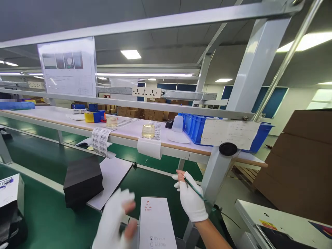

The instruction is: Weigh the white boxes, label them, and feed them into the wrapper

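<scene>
Right hand [190, 200], white-gloved with bare fingertips, raised above the green bench [46, 214]; fingers closed on a thin green pen [194, 189]. Pen's long axis runs diagonally, upper end up-left by the fingertips, lower end down-right past the back of the hand. Tip not discernible.

Left hand [114, 221], also gloved, blurred by motion; fingers look loosely spread, touching the near-left edge of a white box [155, 224], grip unclear. Box lies flat, long axis running away from the viewer, bottom cut off by the frame. Printed red mark and checkbox text too small to read. Black foam stack [83, 180] sits to the left.
</scene>
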A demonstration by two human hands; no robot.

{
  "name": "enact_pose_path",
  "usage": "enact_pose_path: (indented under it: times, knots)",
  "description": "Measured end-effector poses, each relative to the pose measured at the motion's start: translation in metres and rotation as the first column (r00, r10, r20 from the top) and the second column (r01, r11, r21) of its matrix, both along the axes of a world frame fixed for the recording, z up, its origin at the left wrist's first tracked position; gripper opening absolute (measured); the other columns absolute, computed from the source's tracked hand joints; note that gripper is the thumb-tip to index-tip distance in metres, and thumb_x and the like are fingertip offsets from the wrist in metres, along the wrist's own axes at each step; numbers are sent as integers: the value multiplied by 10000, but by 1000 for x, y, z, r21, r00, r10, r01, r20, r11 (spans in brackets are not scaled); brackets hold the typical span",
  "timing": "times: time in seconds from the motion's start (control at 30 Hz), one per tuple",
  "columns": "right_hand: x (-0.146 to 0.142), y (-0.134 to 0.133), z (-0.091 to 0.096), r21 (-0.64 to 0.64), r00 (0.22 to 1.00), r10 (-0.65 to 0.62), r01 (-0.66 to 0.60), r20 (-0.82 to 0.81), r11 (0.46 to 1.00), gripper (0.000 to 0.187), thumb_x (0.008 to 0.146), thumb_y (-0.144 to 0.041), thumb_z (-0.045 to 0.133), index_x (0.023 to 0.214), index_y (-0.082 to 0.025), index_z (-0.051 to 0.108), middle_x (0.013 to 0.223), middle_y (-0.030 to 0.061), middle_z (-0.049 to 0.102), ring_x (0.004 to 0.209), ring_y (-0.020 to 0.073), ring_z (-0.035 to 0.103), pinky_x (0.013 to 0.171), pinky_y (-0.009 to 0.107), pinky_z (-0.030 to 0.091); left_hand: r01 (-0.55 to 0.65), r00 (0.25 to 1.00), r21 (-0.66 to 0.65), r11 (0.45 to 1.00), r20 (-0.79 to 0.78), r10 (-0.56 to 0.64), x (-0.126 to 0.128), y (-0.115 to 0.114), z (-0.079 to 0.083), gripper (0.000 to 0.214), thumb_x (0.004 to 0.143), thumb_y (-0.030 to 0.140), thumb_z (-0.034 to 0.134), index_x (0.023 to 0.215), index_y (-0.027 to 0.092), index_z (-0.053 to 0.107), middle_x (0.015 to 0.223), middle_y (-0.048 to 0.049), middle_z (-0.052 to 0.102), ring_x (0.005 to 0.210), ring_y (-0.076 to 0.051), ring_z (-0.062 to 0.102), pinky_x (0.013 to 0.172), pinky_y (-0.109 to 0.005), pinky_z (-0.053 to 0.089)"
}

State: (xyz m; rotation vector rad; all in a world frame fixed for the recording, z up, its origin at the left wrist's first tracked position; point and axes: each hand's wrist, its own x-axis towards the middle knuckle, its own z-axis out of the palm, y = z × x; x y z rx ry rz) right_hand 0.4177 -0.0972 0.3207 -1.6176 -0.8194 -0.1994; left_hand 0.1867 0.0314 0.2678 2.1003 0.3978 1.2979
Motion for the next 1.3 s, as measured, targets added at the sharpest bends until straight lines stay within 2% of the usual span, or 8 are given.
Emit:
enact_pose_path:
  times: [0.13, 0.23, 0.37, 0.63, 1.0, 1.07, 1.17, 1.3]
  knots:
    - [6, 19, 52, 36, 830, -56, 43, 555, 998, 330, 996, -415, 453, 1111, -202, 678, 965, 93, 706, 865, 251, 660, 825, 399, 519, -261, 965, 241, 935, 101, 243, 75, 80, 112, 317, 895, 449, 502, 1014, 206, 668, 1146, -132, 710, 1187, -312, 596, 1120, -531, 410]
    - [8, 37, 82, 36, 615, -96, 110, 783, 993, 260, 972, -311, 511, 1133, -178, 666, 913, 94, 675, 904, 272, 621, 827, 407, 480, -259, 957, 384, 887, -21, 288, 116, 112, 158, 350, 950, 395, 390, 1009, 179, 659, 1102, -139, 720, 1151, -317, 593, 1089, -550, 400]
    - [15, 60, 100, -56, 517, -16, 122, 856, 991, 235, 911, -275, 604, 1101, -149, 662, 921, 103, 668, 930, 288, 590, 829, 411, 443, -221, 934, 460, 860, -155, 322, 135, 129, 154, 314, 944, 422, 429, 986, 225, 670, 1137, -98, 718, 1163, -326, 559, 1146, -664, 236]
    - [14, 101, 120, -286, 525, 70, 343, 848, 895, 215, 865, -343, 704, 998, -175, 687, 860, 82, 682, 860, 277, 557, 718, 380, 331, -185, 970, 443, 877, -63, 236, 128, 140, 137, 258, 794, 421, 632, 984, 247, 616, 1101, -68, 698, 1156, -290, 570, 1176, -592, 251]
    - [8, 112, 121, -53, 170, 13, 233, 985, 971, 172, 876, -120, 528, 780, -162, 665, 700, 78, 564, 738, 227, 467, 635, 357, 256, -148, 966, 410, 900, -135, 220, 124, 135, 144, 484, 661, 527, 748, 1016, 233, 602, 1085, -59, 680, 1147, -300, 574, 1180, -601, 254]
    - [-2, 101, 111, -24, 226, -2, 113, 974, 993, 227, 918, -107, 471, 873, -158, 687, 706, 70, 574, 728, 217, 485, 636, 346, 294, -100, 959, 423, 900, -201, 201, 119, 140, 152, 624, 569, 564, 814, 1051, 225, 607, 1126, -76, 675, 1173, -323, 569, 1178, -609, 272]
    - [-17, 69, 78, 6, 571, 38, -75, 820, 997, 200, 968, -171, 485, 922, -170, 680, 778, 52, 632, 738, 189, 549, 696, 319, 396, -17, 945, 476, 879, -279, 170, 107, 144, 155, 773, 535, 574, 847, 1163, 199, 599, 1309, -136, 614, 1305, -379, 495, 1198, -621, 276]
    - [-24, 3, 10, 1, 978, 27, -27, 206, 1000, 265, 930, -417, 591, 812, -192, 666, 720, 24, 635, 651, 176, 565, 641, 285, 442, -57, 953, 403, 913, -252, 170, 63, 102, 97, 766, 773, 509, 699, 1409, 169, 440, 1538, -181, 430, 1486, -385, 301, 1205, -604, 342]
